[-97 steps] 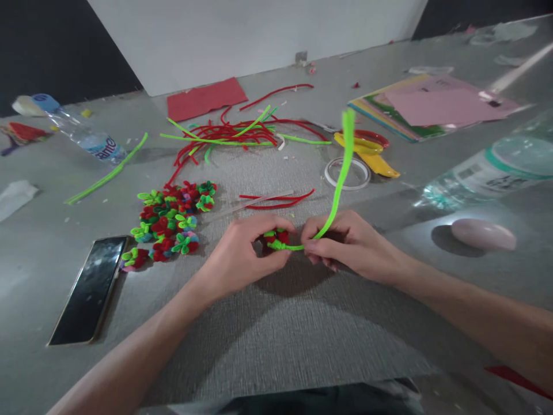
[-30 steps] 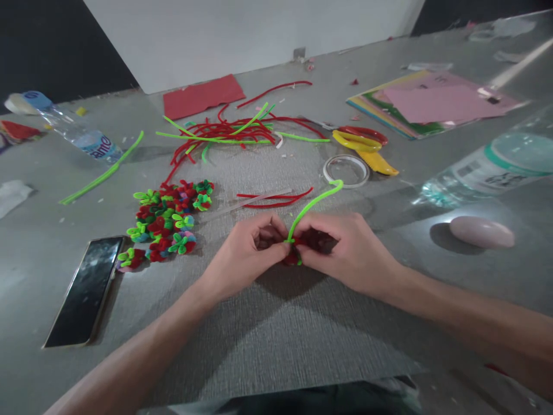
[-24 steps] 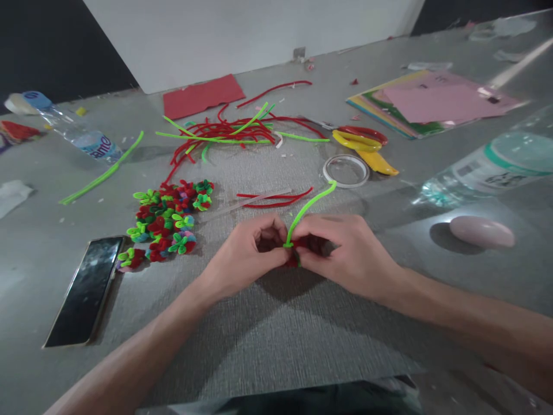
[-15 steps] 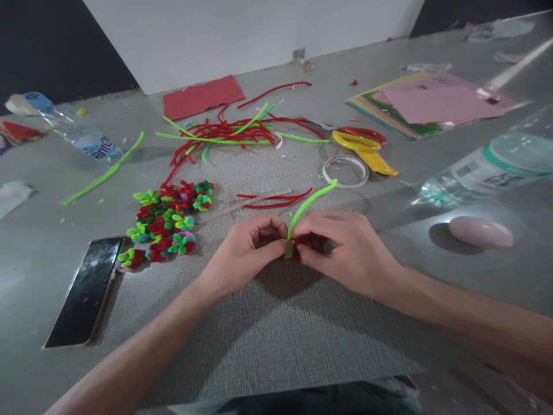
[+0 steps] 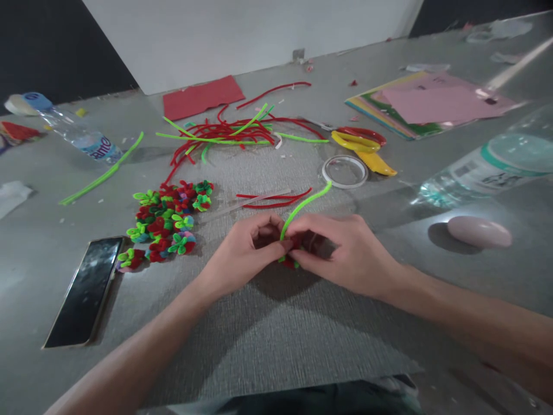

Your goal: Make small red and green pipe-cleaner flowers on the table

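Note:
Between my fingertips is a small red pipe-cleaner piece [image 5: 290, 264], mostly covered by the fingers. A bright green pipe cleaner [image 5: 305, 203] rises from it and curves up to the right. My left hand [image 5: 254, 248] pinches the green strand and the piece from the left. From the other side, my right hand [image 5: 341, 248] closes thumb and forefinger on the red piece. Just beyond the hands lie two red pipe cleaners [image 5: 276, 201] and a translucent strip [image 5: 259, 200]. Finished-looking red and green pipe-cleaner bundles [image 5: 162, 222] are clustered at the left.
A phone [image 5: 84, 294] lies left of my forearm. Loose pipe cleaners [image 5: 233, 131] are heaped farther back, near scissors [image 5: 356, 140] and a tape roll [image 5: 344, 172]. Bottles [image 5: 488, 164] lie at both sides, with a pinkish oval object [image 5: 479, 231] and coloured paper [image 5: 444, 102] at right.
The green strand has shifted slightly left and bends lower. More of the red piece shows below my fingertips. Both hands stay in nearly the same place.

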Demonstrator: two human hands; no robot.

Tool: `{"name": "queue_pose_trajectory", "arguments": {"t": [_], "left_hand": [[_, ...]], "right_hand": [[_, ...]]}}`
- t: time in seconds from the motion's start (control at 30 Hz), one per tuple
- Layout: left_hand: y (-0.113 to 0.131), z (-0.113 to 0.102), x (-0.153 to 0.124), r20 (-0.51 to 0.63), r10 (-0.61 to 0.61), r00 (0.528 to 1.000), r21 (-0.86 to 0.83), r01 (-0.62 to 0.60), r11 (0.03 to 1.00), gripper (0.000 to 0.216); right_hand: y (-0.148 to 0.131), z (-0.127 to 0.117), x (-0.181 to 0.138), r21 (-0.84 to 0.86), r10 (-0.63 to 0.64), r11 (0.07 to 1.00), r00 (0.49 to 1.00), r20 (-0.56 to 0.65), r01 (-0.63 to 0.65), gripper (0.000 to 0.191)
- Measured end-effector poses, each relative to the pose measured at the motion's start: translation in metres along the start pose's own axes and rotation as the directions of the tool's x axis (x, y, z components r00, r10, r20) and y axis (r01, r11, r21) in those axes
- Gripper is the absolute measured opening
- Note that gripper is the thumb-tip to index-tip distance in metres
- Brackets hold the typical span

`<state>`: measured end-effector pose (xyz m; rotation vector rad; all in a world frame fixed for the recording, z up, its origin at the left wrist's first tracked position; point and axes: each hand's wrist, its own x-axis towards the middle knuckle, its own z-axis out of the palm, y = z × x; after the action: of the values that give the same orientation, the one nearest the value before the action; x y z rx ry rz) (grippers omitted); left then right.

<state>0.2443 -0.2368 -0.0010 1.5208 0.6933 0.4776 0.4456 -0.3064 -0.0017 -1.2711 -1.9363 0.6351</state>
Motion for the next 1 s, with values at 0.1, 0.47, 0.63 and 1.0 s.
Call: {"name": "queue_pose_trajectory", "arguments": {"t": [0.1,0.47,0.63,1.0], "left_hand": [[0.001,-0.002,0.0,0.041,0.001,0.999,-0.044,0.001,0.999,0.005],[0.001,0.0,-0.005,0.004,-0.044,0.999,-0.192,0.044,0.98,0.024],[0.0,0.005,-0.004,-0.014,-0.123,0.992,-0.455,0.103,0.884,0.011],[0.006,-0.004,-0.004,0.067,-0.118,0.991,-0.673,0.132,0.728,0.025]], "right_hand": [[0.002,-0.005,0.001,0.049,0.086,0.995,0.996,0.002,-0.086,0.029],[0.007,-0.004,0.004,-0.038,0.077,0.996,0.994,-0.073,-0.08,0.042],[0.004,-0.002,0.003,-0.029,0.056,0.998,0.994,-0.089,-0.059,0.039],[0.01,-0.001,0.002,-0.049,0.016,0.999,0.998,-0.057,-0.019,0.038]]}}
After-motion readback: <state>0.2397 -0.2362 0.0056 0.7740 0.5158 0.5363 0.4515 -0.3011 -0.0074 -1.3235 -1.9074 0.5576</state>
